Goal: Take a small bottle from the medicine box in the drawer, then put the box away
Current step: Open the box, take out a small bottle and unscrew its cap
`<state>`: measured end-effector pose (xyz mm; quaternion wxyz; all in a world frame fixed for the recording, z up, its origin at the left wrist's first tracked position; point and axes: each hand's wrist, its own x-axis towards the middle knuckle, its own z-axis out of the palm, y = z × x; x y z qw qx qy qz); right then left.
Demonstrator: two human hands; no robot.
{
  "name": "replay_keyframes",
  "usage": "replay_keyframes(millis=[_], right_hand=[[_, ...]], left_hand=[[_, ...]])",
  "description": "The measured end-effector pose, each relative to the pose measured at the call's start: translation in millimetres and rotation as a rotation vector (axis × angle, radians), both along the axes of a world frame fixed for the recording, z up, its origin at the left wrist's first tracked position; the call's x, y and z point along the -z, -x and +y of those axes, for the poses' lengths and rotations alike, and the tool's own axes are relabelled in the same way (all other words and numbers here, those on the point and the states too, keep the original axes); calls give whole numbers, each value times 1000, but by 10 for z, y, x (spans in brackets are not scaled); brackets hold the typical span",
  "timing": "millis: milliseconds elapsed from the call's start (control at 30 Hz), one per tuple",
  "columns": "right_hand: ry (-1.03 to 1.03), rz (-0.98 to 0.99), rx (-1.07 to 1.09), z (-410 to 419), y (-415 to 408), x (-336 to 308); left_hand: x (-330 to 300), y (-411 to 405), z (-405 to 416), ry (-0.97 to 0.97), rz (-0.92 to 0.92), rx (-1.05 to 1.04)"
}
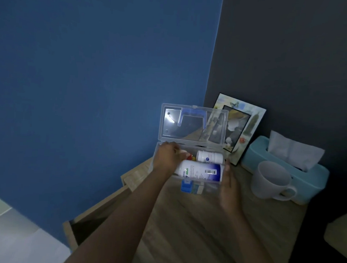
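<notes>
Medicine box [210,189]: clear plastic, on the wooden bedside top, lid [192,124] standing open.
Left hand [168,157]: reaching inside the box's left end; whether the fingers grip anything, I cannot tell.
Right hand [228,188]: flat against the box's right end, fingers together, extended.
Small bottle [209,156]: white, lying in the box behind a larger bottle [199,171].
Drawer [97,217]: pulled open below left.
Nearby: mug [270,180], tissue box [309,177].

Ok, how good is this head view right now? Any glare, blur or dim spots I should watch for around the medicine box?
Head view: dim overall, with a blue cast. Glare streaks the raised clear lid of the medicine box, which also mirrors the picture frame. Both forearms are motion-blurred; the left hand is softer than the right hand. The large bottle label is only partly legible. Wide-angle bending curves the wall corner.
</notes>
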<state>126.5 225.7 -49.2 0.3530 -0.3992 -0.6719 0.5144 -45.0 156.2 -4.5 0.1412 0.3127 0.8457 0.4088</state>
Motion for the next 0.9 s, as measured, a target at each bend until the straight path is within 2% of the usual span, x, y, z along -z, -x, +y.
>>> replay_keyframes(millis=[267,467,567,633,700,767,833,900], right_hand=[[69,45,-25,-30,-35,-8],[85,41,-10,-36,-45,-22],[64,25,8,-71,-64,-91],[-25,13,31,-112,-87,-170],[-115,58,27,-191,-128,-256],[-116,189,-34,-318,-168,-326],[-14,291,-86,-526,-205,-346],[107,371,-104,-785,-242,-290]], left_hand=[[44,116,134,88,-11,16],[11,196,176,170,78,43],[-26,198,121,140,74,15],[-92,158,30,22,60,-34],[-200,23,-109,-198,-45,-86],[-282,-211,-285,-384,-254,-74],[-254,-505,-475,-477,-452,-24],[-159,-829,-673,-514,-569,12]])
